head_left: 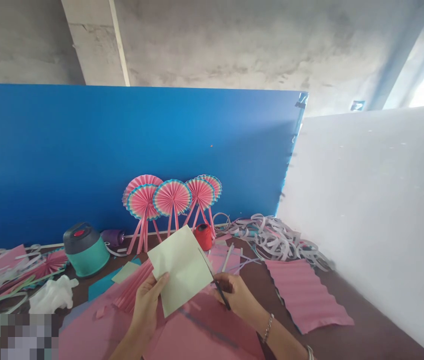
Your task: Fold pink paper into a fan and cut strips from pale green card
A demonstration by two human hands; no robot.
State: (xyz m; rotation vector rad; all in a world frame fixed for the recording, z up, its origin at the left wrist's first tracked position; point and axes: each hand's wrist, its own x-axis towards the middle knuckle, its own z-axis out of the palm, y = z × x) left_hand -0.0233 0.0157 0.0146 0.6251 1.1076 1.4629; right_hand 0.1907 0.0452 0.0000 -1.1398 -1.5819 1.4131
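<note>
A pale green sheet of paper [181, 270] is raised above the table, pinched at its lower left edge between the thumb and fingers of my left hand [149, 295]. My right hand [236, 295] is closed around a dark pair of scissors [221, 292], whose thin blade lies along the right edge of the sheet. Whether the blade is cutting into the paper I cannot tell. Under both hands lie large pink paper sheets [212, 330]. A folded pink paper piece [136, 285] rests just beyond my left wrist.
Several pink pleated paper fans [172, 197] lean against the blue partition [84, 150]. Nearby stand a red thread spool [203, 237] and a teal jug with a dark lid [86, 252]. White paper strips [272, 235] pile up at right, behind a creased pink sheet [307, 295].
</note>
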